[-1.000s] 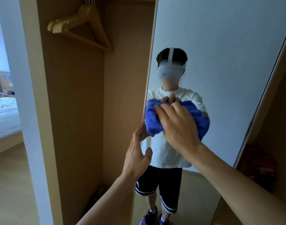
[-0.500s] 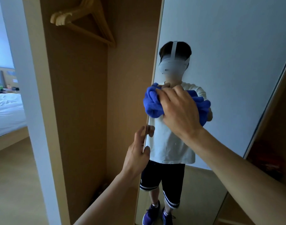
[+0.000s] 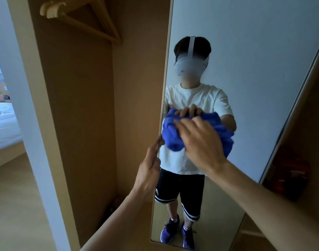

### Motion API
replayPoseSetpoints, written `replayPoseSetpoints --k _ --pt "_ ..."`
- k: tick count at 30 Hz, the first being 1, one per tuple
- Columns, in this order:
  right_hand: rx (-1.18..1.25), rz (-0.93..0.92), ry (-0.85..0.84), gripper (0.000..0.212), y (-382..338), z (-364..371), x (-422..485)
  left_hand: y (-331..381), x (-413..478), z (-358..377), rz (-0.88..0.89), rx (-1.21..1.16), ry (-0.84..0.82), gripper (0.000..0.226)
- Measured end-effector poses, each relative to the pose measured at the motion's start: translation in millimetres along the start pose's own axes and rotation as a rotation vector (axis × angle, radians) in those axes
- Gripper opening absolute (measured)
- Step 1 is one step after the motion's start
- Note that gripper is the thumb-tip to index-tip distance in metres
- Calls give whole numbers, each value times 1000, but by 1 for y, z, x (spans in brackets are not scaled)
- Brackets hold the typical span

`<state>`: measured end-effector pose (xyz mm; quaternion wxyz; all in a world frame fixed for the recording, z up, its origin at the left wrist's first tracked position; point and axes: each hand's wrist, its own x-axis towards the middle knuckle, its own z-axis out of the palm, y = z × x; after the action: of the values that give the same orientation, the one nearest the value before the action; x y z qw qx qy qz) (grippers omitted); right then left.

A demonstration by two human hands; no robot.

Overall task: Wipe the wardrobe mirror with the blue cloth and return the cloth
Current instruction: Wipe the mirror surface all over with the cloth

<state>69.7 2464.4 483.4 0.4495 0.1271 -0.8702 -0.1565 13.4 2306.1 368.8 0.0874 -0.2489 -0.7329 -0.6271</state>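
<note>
Right hand (image 3: 200, 144), fingers spread flat, pressed cloth (image 3: 171, 134) against mirror (image 3: 254, 69); left hand (image 3: 149, 171) gripped mirror's left edge.

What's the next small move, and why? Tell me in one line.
Probably sweep the blue cloth rightward: the right hand presses it on the mirror close to the left edge, which the left hand holds, and the wide stretch to the right lies beyond the cloth.
</note>
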Motion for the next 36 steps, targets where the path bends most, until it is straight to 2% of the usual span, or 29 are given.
replayPoseSetpoints --k 3,6,10,14,17,22,24,28,32,36 --pt "-18 56 58 53 27 -15 11 -7 -6 4 30 6 -30 57" --pt "-57 12 74 48 19 -2 -6 -18 -12 8 12 -18 -6 53" --pt "9 -79 -53 36 -24 38 -59 -22 -16 12 -82 -91 37 46" --pt "12 -145 -181 38 -42 55 -87 -23 -21 16 -105 -181 32 45" --pt "46 -90 -152 38 -38 46 -74 -24 -23 16 -140 -199 33 49" --pt "57 64 54 47 -9 23 -24 -31 -30 16 -80 -123 -16 52" --pt "45 63 69 46 -12 26 -23 -33 -32 17 -117 -161 -10 52" --pt "68 -32 -60 34 -53 57 -77 -35 -33 20 -223 -272 45 52" --pt "13 -181 -258 41 -69 81 -121 -29 -36 21 -196 -211 83 44" --pt "58 -110 -198 34 -62 72 -107 -26 -36 18 -226 -207 23 42"
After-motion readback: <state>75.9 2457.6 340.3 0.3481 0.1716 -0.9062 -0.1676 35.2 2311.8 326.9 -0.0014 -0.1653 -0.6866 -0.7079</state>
